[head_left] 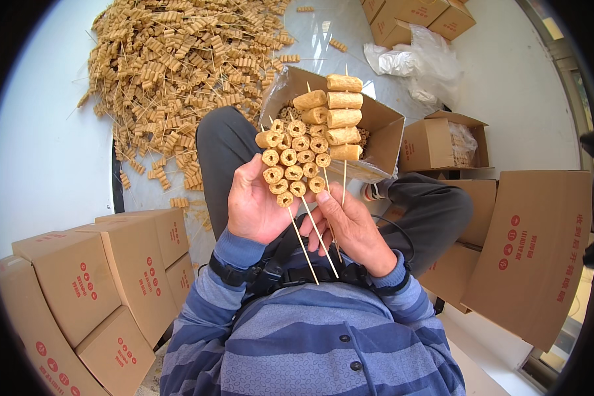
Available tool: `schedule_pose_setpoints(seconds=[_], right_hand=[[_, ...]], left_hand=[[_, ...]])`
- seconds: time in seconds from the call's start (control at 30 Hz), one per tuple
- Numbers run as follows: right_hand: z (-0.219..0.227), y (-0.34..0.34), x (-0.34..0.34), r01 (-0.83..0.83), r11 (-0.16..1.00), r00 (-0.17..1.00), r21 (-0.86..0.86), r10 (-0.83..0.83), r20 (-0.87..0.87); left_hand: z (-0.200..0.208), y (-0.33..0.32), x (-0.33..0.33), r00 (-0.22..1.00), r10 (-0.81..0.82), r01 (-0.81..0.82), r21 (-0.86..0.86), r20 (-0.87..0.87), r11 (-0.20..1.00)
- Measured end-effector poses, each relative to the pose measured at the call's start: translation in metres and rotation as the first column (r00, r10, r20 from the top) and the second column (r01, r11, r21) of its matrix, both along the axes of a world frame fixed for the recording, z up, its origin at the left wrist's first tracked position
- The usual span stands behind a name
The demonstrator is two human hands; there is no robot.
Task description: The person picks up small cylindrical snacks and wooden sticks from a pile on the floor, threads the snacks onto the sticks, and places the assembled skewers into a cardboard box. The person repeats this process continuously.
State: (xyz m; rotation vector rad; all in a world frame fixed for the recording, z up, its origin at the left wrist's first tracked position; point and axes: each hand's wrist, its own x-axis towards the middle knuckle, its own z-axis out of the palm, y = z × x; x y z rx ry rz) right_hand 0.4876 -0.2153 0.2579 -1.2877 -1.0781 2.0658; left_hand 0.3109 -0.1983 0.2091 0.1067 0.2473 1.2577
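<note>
My left hand (254, 204) holds a bunch of bamboo skewers (294, 162) threaded with tan tube-shaped food rolls, seen end-on as rings. My right hand (350, 224) grips the stick of a single skewer (343, 119) that stands upright with several rolls stacked along it, right beside the bunch. The bare ends of the sticks (310, 247) point down toward my chest. Both hands are close together over my lap, above an open cardboard box (383, 129) lined with clear plastic that holds more rolls.
A large heap of finished skewers (178, 59) lies on the white surface ahead. Closed cardboard boxes (105, 277) are stacked at my left, more boxes (534, 251) at my right and far back (416, 16), and a crumpled plastic bag (419, 59).
</note>
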Motion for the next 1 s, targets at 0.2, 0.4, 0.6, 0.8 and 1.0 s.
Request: schedule_pose_setpoints(seconds=[0.2, 0.4, 0.6, 0.8, 1.0], right_hand=[[0.0, 0.0, -0.003, 0.022, 1.0, 1.0, -0.01, -0.022, 0.022], [-0.006, 0.002, -0.007, 0.079, 0.997, 0.995, 0.007, -0.079, 0.064], [-0.012, 0.002, -0.011, 0.155, 0.982, 0.977, 0.104, -0.168, 0.132], [-0.013, 0.004, -0.002, 0.15, 0.983, 0.978, 0.105, -0.163, 0.128], [-0.008, 0.008, 0.008, 0.054, 0.997, 0.991, 0.059, -0.061, 0.12]], left_hand=[[0.003, 0.0, 0.005, 0.997, 0.045, -0.044, 0.008, -0.068, 0.999], [0.004, 0.004, 0.007, 0.979, 0.043, -0.047, -0.015, -0.198, 0.999], [0.001, 0.007, 0.007, 0.976, 0.105, -0.113, -0.03, -0.192, 0.993], [-0.004, 0.014, -0.005, 0.971, 0.166, -0.165, 0.018, -0.169, 0.986], [-0.001, 0.017, -0.02, 0.971, 0.167, -0.148, 0.117, -0.17, 0.982]])
